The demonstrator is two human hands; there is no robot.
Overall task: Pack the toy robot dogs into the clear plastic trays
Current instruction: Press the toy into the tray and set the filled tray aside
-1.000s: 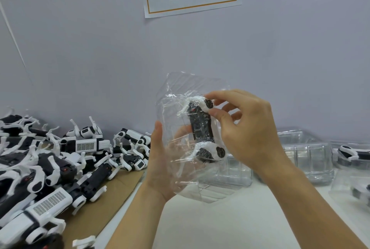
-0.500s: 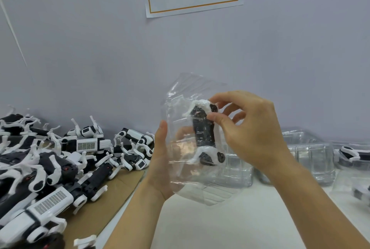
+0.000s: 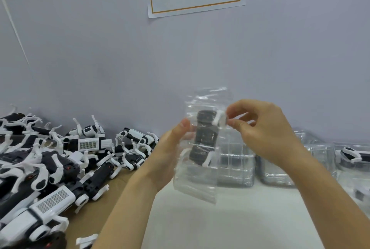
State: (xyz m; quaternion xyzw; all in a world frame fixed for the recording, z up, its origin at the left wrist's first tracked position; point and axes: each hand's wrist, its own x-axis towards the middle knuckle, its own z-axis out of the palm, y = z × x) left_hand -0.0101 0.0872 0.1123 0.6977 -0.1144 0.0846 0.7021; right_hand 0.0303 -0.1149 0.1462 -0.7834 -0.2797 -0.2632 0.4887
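Observation:
I hold a clear plastic tray point(image 3: 197, 180) upright in the air in front of me. My left hand point(image 3: 168, 154) grips its left edge from behind. A black-and-white toy robot dog point(image 3: 206, 138) sits in the tray. My right hand point(image 3: 266, 130) pinches the dog's upper white leg between thumb and fingertips. Part of my left hand's fingers is hidden behind the plastic.
A pile of several toy robot dogs point(image 3: 52, 164) lies on brown cardboard point(image 3: 118, 180) at the left. Clear trays point(image 3: 236, 162) stand along the wall at the right; one at the far right point(image 3: 352, 154) holds a dog. The white table point(image 3: 230, 222) lies below my hands.
The tray has turned edge-on toward me, so the dog shows more from its side. My right hand's fingers have moved up to the dog's top white leg.

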